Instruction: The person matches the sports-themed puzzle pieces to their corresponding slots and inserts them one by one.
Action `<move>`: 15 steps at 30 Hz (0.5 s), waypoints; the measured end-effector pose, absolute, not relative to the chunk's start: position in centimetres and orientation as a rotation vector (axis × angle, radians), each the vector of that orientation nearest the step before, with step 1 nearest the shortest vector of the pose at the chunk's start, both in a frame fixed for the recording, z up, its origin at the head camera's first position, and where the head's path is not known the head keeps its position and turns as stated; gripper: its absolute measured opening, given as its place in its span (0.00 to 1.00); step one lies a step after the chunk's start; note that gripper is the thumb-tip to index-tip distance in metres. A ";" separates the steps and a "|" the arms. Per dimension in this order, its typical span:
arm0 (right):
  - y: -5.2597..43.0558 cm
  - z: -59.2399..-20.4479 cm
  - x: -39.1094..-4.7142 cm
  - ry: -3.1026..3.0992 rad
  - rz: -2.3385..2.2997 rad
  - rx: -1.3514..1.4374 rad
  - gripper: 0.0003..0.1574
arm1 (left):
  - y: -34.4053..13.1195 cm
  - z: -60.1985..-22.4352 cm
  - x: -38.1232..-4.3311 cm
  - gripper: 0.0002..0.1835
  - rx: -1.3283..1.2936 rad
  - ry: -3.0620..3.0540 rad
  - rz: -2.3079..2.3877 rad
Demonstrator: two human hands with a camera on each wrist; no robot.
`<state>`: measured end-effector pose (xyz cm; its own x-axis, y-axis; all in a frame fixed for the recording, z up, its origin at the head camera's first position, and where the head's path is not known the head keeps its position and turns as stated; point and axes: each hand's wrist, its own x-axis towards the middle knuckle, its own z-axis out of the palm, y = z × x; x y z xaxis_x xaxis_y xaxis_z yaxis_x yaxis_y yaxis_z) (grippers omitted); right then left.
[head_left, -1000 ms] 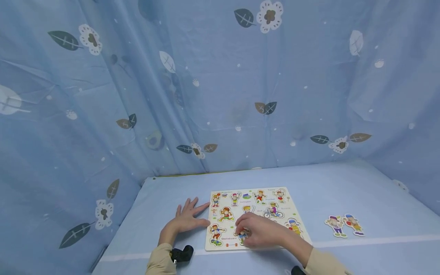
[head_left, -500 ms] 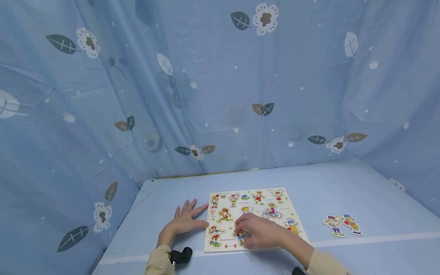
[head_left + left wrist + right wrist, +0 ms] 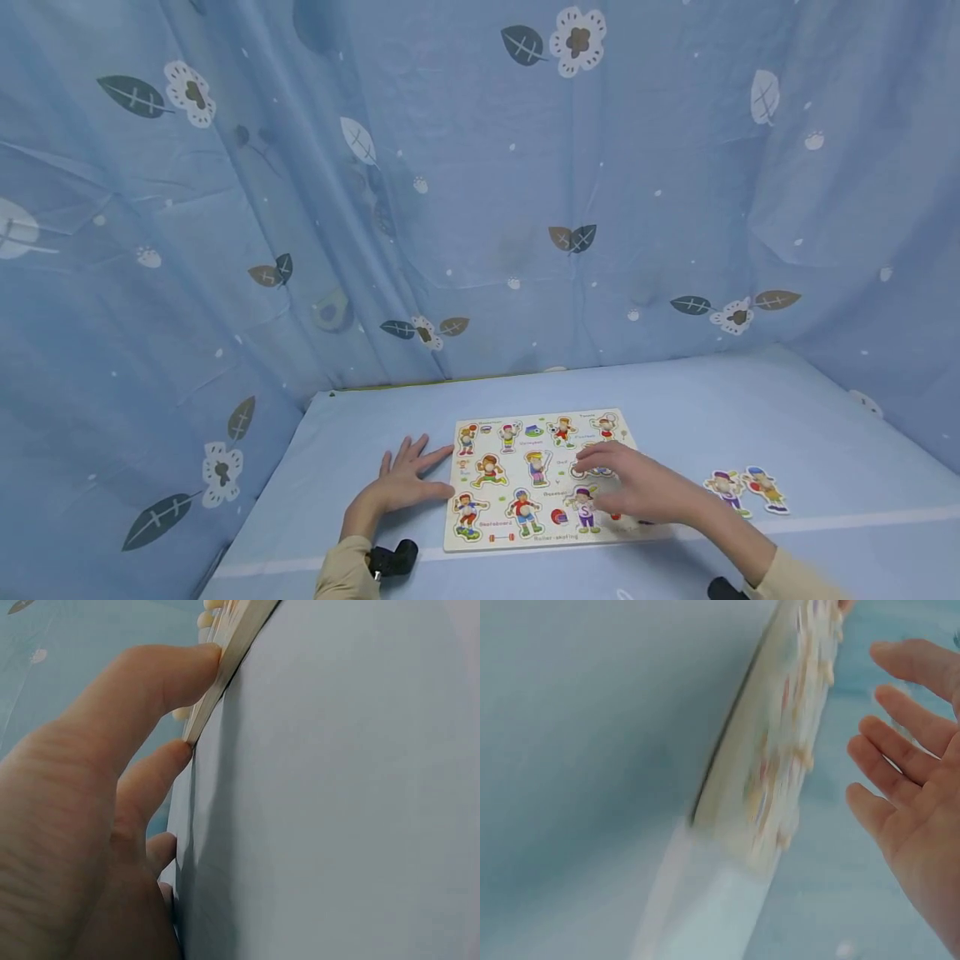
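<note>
A pegged wooden puzzle board [image 3: 491, 492] with sports figures lies on the table. My left hand [image 3: 401, 483] rests at its left edge, fingers spread; in the left wrist view the thumb [image 3: 169, 675] and a fingertip touch the board's side [image 3: 241, 646]. My right hand [image 3: 641, 487] hovers over the board's right part, fingers apart and holding nothing, and hides some figures. The roller-skating piece [image 3: 523, 512] sits in the front row. To its right shows a baseball figure [image 3: 583, 510]. Blurred, the board [image 3: 735, 802] stands apart from my right hand [image 3: 922, 765] in the right wrist view.
Two loose puzzle pieces, a purple-capped figure [image 3: 726, 490] and a blue-capped figure [image 3: 767, 490], lie side by side on the table right of the board. A blue patterned curtain [image 3: 450, 208] hangs behind the table.
My right hand has let go of the roller-skating piece and moved right across the board, uncovering that piece and the golf and baseball figures. The left hand has stayed in place.
</note>
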<state>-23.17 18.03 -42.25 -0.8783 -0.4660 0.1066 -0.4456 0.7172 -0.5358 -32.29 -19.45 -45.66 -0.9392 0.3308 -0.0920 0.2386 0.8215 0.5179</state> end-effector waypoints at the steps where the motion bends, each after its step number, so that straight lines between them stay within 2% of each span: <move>1: 18.7 -42.2 -23.1 2.880 -0.893 -0.733 0.26 | -19.5 -45.6 -32.3 0.42 0.447 2.827 0.766; 15: 25.4 -42.7 -21.2 2.995 -0.834 -0.571 0.27 | -19.4 -45.8 -32.4 0.43 0.438 2.826 0.767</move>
